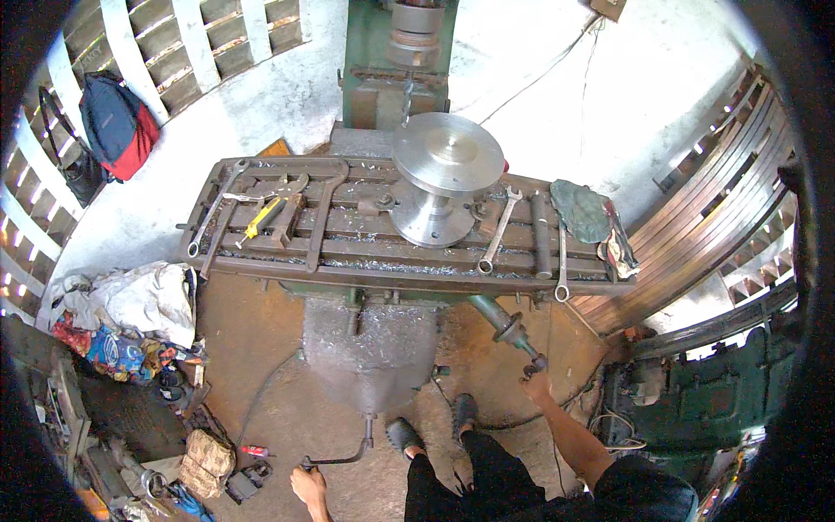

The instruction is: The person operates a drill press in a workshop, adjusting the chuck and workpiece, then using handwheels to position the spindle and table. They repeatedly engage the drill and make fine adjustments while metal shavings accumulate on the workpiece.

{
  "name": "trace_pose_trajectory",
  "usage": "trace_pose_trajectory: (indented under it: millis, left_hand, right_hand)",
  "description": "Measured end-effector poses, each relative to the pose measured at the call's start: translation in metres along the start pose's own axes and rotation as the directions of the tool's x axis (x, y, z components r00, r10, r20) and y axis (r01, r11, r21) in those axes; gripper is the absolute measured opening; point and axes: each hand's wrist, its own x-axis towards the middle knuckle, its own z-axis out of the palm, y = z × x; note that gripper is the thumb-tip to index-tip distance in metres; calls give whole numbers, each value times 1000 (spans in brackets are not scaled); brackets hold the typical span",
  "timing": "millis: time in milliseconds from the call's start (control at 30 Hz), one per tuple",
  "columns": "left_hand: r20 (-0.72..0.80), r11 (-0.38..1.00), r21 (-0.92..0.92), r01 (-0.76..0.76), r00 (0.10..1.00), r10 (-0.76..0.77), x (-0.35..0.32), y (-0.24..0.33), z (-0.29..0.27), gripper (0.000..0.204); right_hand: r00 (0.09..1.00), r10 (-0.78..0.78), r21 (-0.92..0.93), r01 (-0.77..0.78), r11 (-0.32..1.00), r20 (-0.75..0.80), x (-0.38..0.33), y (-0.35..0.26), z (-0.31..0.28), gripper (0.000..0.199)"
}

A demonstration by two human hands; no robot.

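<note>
My left hand (309, 488) is closed round the end of a bent crank handle (352, 456), low in front of the machine's grey knee (370, 348). With my right hand (537, 384) I grip the knobbed end of a green feed shaft handle (513, 332) that slants down from under the table. Above them spreads the slotted machine table (383, 277), strewn with metal chips. A shiny flanged metal disc (448, 155) is clamped upright on it. A drill bit (407, 97) hangs from the spindle (416, 39) just behind the disc's rim.
Several wrenches (500, 230), a yellow cutter knife (264, 217), a dark bar (540, 235) and a grey-green rag (580, 210) lie on the table. Cloths (152, 304) are heaped at left. A green cabinet-like machine part (696, 391) stands at right, with cables (622, 435) beside it.
</note>
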Motion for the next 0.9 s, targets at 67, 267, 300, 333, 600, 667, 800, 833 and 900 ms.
trace_pose_trajectory:
  millis: [67,267,300,333,600,667,800,833,900]
  left_hand:
    - [-10,1000,7,-6,1000,6,-10,1,-3,24]
    - [70,1000,17,7,998,-8,-25,17,-16,25]
    - [86,1000,-4,31,996,-31,-24,19,-18,25]
    - [44,1000,-7,-2,999,2,-24,20,-20,28]
    - [42,992,97,-83,996,79,-19,10,-14,28]
    - [97,999,42,-34,995,30,-21,11,-14,28]
    - [192,1000,6,-8,981,7,-37,29,-33,27]
    - [231,999,30,-24,973,17,-43,36,-40,27]
    - [344,999,-32,7,939,5,-58,49,-55,34]
  right_hand:
    - [996,-63,20,62,998,55,-11,-11,-20,23]
    - [963,-265,155,255,954,44,-35,-35,-64,26]
    - [961,-267,64,263,963,73,-29,-36,-68,24]
    - [924,-373,47,371,928,77,-22,-35,-74,24]
    - [917,-310,-34,311,950,-252,-19,-43,-307,27]
    - [840,-471,214,529,821,-269,-72,-42,-348,30]
    - [843,-209,600,-159,784,496,-187,-43,-267,53]
    - [831,-251,621,-137,772,496,-198,-44,-225,50]
    - [850,-472,387,363,847,236,-198,-51,-139,44]
